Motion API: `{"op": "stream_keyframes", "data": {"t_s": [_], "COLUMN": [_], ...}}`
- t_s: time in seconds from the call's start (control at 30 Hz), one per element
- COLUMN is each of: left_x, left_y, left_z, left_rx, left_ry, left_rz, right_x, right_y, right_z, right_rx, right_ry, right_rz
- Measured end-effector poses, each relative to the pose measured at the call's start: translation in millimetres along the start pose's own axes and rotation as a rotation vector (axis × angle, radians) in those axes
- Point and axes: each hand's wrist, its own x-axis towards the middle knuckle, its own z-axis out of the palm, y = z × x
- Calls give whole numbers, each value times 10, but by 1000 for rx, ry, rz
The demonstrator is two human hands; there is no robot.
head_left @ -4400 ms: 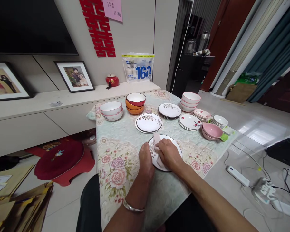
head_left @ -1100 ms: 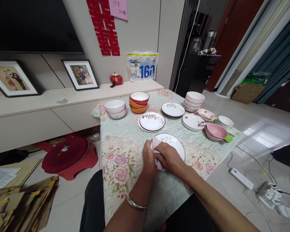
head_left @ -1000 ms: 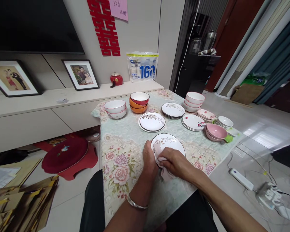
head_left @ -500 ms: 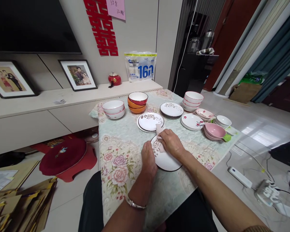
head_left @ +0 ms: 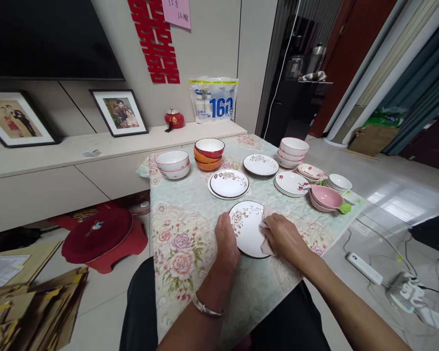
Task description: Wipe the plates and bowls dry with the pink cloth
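Observation:
A white plate (head_left: 249, 235) with a dark rim and brown floral print lies on the floral tablecloth (head_left: 190, 214) in front of me. My left hand (head_left: 227, 241) holds the plate's left edge, fingers close together. Bunched in my right hand (head_left: 284, 238) is a pale pink cloth (head_left: 267, 213), pressed against the plate's right side. Just beyond lie two stacked plates (head_left: 229, 184), the upper one matching in pattern. The underside of the held plate and some of my fingertips are hidden.
Toward the back stand white bowls (head_left: 172, 163), orange and red bowls (head_left: 208, 154) and a stack of dark-rimmed plates (head_left: 260, 165). On the right are flower-printed plates (head_left: 291, 184), pink bowls (head_left: 326, 197), small white bowls (head_left: 338, 182) and tall stacked bowls (head_left: 293, 148).
My right hand has moved right with the cloth, from the plate's upper left to its right edge, uncovering the floral print. My left hand stays at the left edge.

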Motion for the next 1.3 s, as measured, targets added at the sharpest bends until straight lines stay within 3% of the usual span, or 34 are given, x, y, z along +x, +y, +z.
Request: {"op": "stream_keyframes", "data": {"t_s": [0.2, 0.33, 0.5, 0.67, 0.8, 0.93, 1.03, 1.13, 1.3], "left_x": [43, 45, -6, -20, -7, 0, 5, 23, 57], "left_y": [-32, -7, 83, 65, 9, -14, -25, -42, -48], "left_z": [-14, -32, -50, -10, 13, 12, 6, -1, -32], "left_rx": [13, 26, 63, 13, -24, -43, -44, -40, -25], "left_ry": [-13, -23, -13, 2, -5, -12, -19, -27, -41], "left_rz": [38, 58, 86, 66, 38, 20, 28, 44, 69], "right_x": [483, 579, 282, -131, -218, -24, 216, 430, 492], "right_y": [-187, -418, -479, -162, 124, 210, 116, -88, -462], "right_z": [33, 43, -6, -98, -145, -97, -19, 34, 25], "right_rx": [185, 320, 458, 540, 391, 162, 42, 40, 213], "right_ry": [147, 154, 58, -94, -103, -15, 67, 132, 130], "right_rz": [32, -98, -370, -508, -380, -141, -1, 18, -129]}}
